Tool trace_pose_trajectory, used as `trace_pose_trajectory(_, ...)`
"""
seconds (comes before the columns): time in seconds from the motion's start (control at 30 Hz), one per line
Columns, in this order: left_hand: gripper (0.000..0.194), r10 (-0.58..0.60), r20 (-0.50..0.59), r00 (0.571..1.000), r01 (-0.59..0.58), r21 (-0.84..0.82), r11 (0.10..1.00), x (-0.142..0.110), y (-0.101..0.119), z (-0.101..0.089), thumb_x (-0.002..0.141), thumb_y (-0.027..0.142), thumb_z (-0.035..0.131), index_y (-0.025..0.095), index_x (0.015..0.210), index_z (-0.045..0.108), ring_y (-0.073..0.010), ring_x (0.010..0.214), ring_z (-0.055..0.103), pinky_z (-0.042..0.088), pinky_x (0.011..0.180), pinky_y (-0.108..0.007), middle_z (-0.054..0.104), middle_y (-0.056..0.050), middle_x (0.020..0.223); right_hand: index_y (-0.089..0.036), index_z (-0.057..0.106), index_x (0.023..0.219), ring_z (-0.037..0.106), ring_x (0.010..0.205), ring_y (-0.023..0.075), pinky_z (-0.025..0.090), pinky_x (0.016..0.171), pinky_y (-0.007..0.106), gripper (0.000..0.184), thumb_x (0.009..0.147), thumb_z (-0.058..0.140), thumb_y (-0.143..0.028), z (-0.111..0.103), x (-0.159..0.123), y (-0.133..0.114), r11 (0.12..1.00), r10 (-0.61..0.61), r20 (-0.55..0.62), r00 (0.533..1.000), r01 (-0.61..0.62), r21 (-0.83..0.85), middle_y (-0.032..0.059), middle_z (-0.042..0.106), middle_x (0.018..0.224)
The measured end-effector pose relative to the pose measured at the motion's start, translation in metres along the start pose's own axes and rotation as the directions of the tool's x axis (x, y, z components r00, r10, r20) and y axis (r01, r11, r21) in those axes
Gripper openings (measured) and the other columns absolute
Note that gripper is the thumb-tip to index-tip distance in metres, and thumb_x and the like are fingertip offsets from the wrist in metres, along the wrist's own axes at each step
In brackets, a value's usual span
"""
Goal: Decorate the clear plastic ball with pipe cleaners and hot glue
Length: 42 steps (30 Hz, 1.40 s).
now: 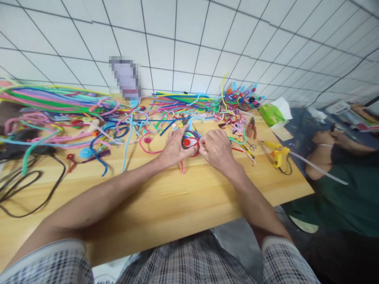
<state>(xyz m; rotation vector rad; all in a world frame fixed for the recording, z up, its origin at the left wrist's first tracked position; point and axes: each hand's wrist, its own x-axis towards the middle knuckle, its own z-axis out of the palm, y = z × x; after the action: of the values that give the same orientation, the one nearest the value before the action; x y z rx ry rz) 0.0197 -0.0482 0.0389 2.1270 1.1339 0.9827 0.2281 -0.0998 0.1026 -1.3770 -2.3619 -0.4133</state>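
Note:
A small colourful pipe-cleaner figure [191, 141], with a red round part, a white patch and a light blue tip, sits between my hands over the table. My left hand [174, 145] grips its left side, the thumb across its lower edge. At the right edge of the figure, my right hand [217, 146] is closed with its fingers curled in; what they pinch is hidden. A pink pipe cleaner [148, 151] loops out to the left of my left hand. Two finished-looking figures [242, 96] with blue points stand at the back right.
Bundles of pipe cleaners [50, 100] lie along the tiled wall, with loose pieces in front. To the right are pliers [252, 129], scissors [252, 146] and a yellow glue gun [277, 154]. A black cable [56, 189] curls at left. Another person [346, 185] sits at right.

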Motion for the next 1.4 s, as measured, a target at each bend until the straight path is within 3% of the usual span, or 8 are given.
trace_pose_trajectory(0.43,0.091,-0.117,-0.028,0.993,0.110,-0.181,0.977,0.034,-0.019,-0.016,0.088,0.071,0.078,0.020,0.159,0.052,-0.0424,0.160,0.048,0.038,0.133,-0.064,0.053,-0.022,0.168,-0.023,0.068,0.090,0.063,0.092,0.0259,0.045,0.086,0.039,0.013,0.097,0.065,-0.014,-0.006,-0.004,0.032,0.978,0.094,-0.127,0.987,-0.068,0.199,0.0067,0.072,0.092)
trace_pose_trajectory(0.5,0.085,-0.116,-0.095,0.989,0.108,-0.091,0.990,0.040,-0.010,-0.031,0.086,0.068,0.080,0.020,0.153,0.058,-0.0457,0.163,0.043,0.033,0.134,-0.069,0.054,-0.023,0.167,-0.024,0.067,0.088,0.062,0.089,0.0250,0.044,0.085,0.038,0.013,0.097,0.066,-0.015,-0.016,-0.007,0.035,0.971,0.120,-0.159,0.980,-0.083,0.223,0.0056,0.072,0.091)
trace_pose_trajectory(0.6,0.060,0.079,-0.185,0.980,-0.076,0.022,0.997,0.031,0.025,-0.049,0.091,0.061,0.079,0.023,0.136,0.070,-0.0420,0.158,0.049,0.037,0.134,-0.065,0.061,-0.018,0.160,-0.024,0.067,0.088,0.062,0.088,0.0244,0.044,0.084,0.038,0.013,0.097,0.066,-0.015,-0.030,-0.013,0.031,0.973,0.117,-0.191,0.975,-0.074,0.219,0.0047,0.071,0.089)
trace_pose_trajectory(0.7,0.037,0.159,0.084,0.984,-0.151,-0.097,0.984,0.009,0.067,-0.051,0.104,0.057,0.063,0.024,0.116,0.075,-0.0307,0.116,0.075,0.059,0.108,-0.051,0.081,-0.010,0.120,-0.024,0.068,0.090,0.062,0.091,0.0251,0.044,0.085,0.039,0.012,0.098,0.065,-0.015,-0.041,-0.021,0.015,0.981,0.106,-0.193,0.975,-0.071,0.180,0.0058,0.071,0.090)
trace_pose_trajectory(0.8,0.033,0.176,0.260,0.949,-0.128,-0.191,0.973,-0.009,0.093,-0.039,0.103,0.049,0.057,0.021,0.105,0.075,-0.0239,0.091,0.076,0.060,0.085,-0.038,0.081,-0.006,0.099,-0.023,0.068,0.092,0.062,0.094,0.0256,0.044,0.088,0.039,0.012,0.100,0.063,-0.015,-0.047,-0.030,-0.005,0.981,0.134,-0.165,0.977,-0.107,0.161,0.0070,0.072,0.094)
trace_pose_trajectory(1.0,0.034,0.135,0.342,0.930,-0.085,-0.156,0.984,-0.021,0.101,-0.027,0.103,0.045,0.051,0.021,0.088,0.069,-0.0150,0.058,0.058,0.044,0.059,-0.027,0.064,0.002,0.066,-0.023,0.068,0.093,0.061,0.099,0.0251,0.043,0.094,0.039,0.014,0.099,0.062,-0.012,-0.054,-0.051,-0.028,0.963,0.218,-0.098,0.971,-0.198,0.180,0.0069,0.072,0.098)
trace_pose_trajectory(1.17,0.033,0.232,0.297,0.926,-0.204,-0.123,0.971,-0.032,0.098,-0.025,0.099,0.042,0.051,0.021,0.075,0.060,-0.0134,0.058,0.051,0.037,0.059,-0.026,0.057,0.003,0.063,-0.023,0.066,0.093,0.062,0.098,0.0234,0.043,0.093,0.037,0.014,0.099,0.062,-0.011,-0.056,-0.062,-0.032,0.950,0.195,-0.008,0.981,-0.186,0.251,0.0062,0.073,0.100)
trace_pose_trajectory(1.4,0.032,0.179,0.352,0.919,-0.143,-0.125,0.982,-0.039,0.085,-0.017,0.099,0.042,0.049,0.020,0.078,0.060,-0.0135,0.060,0.050,0.038,0.061,-0.026,0.055,0.004,0.064,-0.023,0.067,0.094,0.064,0.098,0.0232,0.043,0.092,0.036,0.012,0.097,0.066,-0.012,-0.043,-0.064,-0.029,0.920,0.208,0.069,0.976,-0.219,0.324,0.0054,0.073,0.100)
